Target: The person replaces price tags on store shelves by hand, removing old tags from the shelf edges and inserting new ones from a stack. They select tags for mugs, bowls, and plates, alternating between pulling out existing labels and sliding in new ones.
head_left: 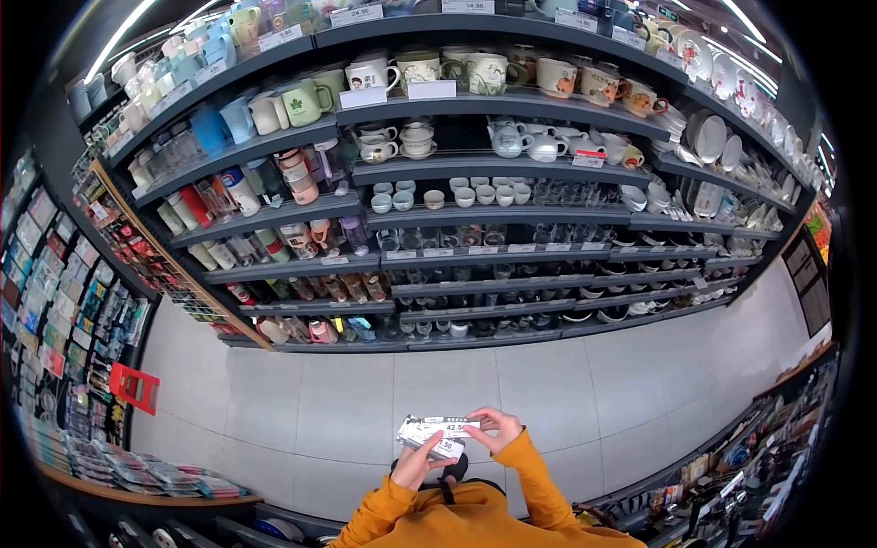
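Observation:
Several white price labels [446, 429] with black print are held low in the middle of the view, one reading 42.50. My left hand [416, 464] is closed round the lower left part of the stack. At the right end of the upper label, the fingers of my right hand [494, 427] pinch its edge. Another label lies partly under the upper one, its print partly covered. Both of my arms are in mustard-yellow sleeves.
Ahead, a tall dark shelf unit [512, 212] holds mugs, teapots, bowls, glasses and plates. A red stool [134, 388] stands at the left, beside racks of packaged goods. More shelving [731, 475] curves along the lower right, above grey floor tiles [347, 388].

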A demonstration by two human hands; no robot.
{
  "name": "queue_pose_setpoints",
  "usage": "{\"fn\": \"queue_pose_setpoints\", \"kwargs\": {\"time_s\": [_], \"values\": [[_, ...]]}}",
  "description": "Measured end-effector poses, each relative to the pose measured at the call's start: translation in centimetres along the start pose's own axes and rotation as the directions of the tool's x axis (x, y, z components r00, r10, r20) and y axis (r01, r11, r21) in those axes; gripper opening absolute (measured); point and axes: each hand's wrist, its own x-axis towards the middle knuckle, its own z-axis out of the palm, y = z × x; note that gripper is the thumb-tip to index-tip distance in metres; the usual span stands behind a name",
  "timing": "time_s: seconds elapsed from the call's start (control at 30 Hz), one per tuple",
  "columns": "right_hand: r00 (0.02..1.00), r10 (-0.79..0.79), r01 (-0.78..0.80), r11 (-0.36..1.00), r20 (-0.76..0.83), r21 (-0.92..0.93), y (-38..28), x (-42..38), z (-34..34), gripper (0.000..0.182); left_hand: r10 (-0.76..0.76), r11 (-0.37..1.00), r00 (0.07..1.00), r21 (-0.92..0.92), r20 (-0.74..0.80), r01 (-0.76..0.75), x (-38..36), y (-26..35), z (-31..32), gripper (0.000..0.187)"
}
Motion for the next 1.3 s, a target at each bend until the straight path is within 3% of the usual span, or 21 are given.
{"fn": "queue_pose_setpoints", "kwargs": {"time_s": [0.13, 0.33, 0.43, 0.63, 0.67, 0.77, 1.0, 1.13, 1.3], "values": [[0.999, -0.032, 0.031, 0.995, 0.008, 0.096, -1.5, 0.1, 0.9, 0.029, 0.003, 1.0, 1.0, -0.02, -0.011, -0.003, -0.6, 0.4, -0.7, 0.034], [0.997, 0.053, -0.057, 0.993, 0.048, 0.099, -1.9, 0.0, 3.7, 0.032, -0.009, 1.0, 1.0, -0.016, 0.03, 0.009, -1.7, 1.6, -2.8, 0.034], [1.0, -0.005, 0.004, 0.998, 0.011, 0.055, -2.3, 0.1, 5.9, 0.03, -0.005, 1.0, 0.999, -0.024, 0.05, 0.006, -2.6, 2.6, -4.7, 0.035], [0.982, 0.187, -0.185, 0.971, -0.002, 0.151, -6.5, 1.1, 13.0, 0.027, 0.033, 0.999, 0.998, -0.033, 0.055, -0.031, -5.8, 6.5, -11.1, 0.035], [0.989, 0.133, -0.119, 0.975, -0.064, 0.189, -6.8, 1.7, 14.7, 0.027, 0.029, 0.999, 0.996, -0.039, 0.079, -0.026, -6.6, 7.6, -12.7, 0.032], [0.987, 0.135, -0.115, 0.971, -0.084, 0.21, -8.3, 4.1, 19.0, 0.028, 0.068, 0.994, 0.994, -0.092, 0.086, -0.06, -8.3, 9.8, -18.4, 0.027], [0.978, -0.207, 0.205, 0.977, 0.03, 0.065, -16.8, 13.6, 26.7, 0.025, 0.16, 0.932, 0.986, -0.335, 0.037, -0.139, -13.9, 14.7, -27.3, 0.025], [0.908, -0.416, 0.415, 0.91, 0.061, 0.023, -23.9, 20.8, 28.6, 0.022, 0.22, 0.917, 0.975, -0.346, 0.024, -0.198, -15.4, 16.5, -29.9, 0.029], [0.844, -0.526, 0.523, 0.851, 0.107, 0.051, -31.5, 28.4, 29.7, 0.026, 0.247, 0.917, 0.967, -0.31, -0.057, -0.252, -15.9, 18.5, -32.0, 0.035]]}}
